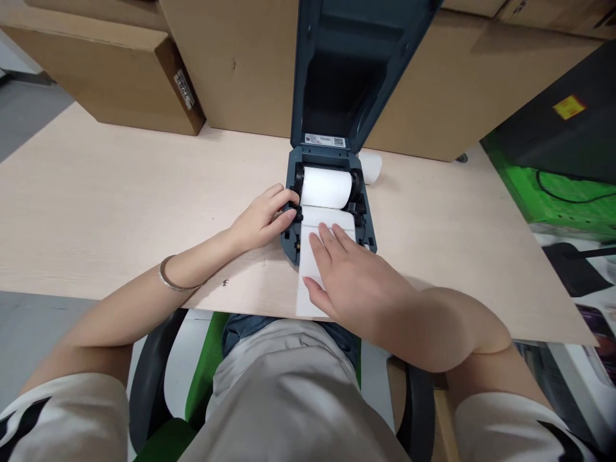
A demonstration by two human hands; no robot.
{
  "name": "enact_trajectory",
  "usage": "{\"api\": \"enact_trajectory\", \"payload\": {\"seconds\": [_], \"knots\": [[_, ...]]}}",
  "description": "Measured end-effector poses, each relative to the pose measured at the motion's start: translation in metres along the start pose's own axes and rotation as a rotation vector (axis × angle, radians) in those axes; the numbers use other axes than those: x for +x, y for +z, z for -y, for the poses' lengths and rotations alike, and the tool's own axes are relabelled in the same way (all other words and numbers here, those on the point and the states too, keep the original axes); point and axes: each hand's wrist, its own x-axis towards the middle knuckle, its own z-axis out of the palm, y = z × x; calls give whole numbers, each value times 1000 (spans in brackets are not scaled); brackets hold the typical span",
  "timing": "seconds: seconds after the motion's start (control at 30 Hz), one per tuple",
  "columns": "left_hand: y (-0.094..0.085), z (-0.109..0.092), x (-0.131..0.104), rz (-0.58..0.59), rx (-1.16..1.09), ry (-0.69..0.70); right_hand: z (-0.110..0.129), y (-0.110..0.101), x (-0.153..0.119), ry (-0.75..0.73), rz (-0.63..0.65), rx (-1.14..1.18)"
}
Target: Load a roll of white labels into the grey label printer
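Resting flat on paper strip (310, 256), right hand (341, 266), palm down, grip apart. Left hand (264, 217) bent at left edge of open printer (291, 247); can't tell if pinching. Printer on pale wood surface (144, 205), cardboard box (250, 70) behind.

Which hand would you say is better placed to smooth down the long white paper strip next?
Probably the right hand: it lies over the white paper strip, palm down, while the left hand rests at the left edge of the open dark blue-grey plastic printer.
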Motion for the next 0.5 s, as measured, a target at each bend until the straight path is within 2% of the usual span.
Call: {"api": "enact_trajectory", "payload": {"seconds": [0.23,0.3,0.4,0.43,0.5], "knots": [[0,-2,-3,22,9,-34,-9,6,-4,-68,-6,-76],[0,-2,-5,-19,59,-15,-13,1,-9,-105,-29,-85],[-2,-3,-8,-98,157,106,-28,-22,-18,-215,-66,-3],[-3,-4,-9,-68,178,176,-37,-33,-20,-222,-70,56],[-5,-9,-11,97,200,331,-60,-53,-19,-135,-130,191]]}}
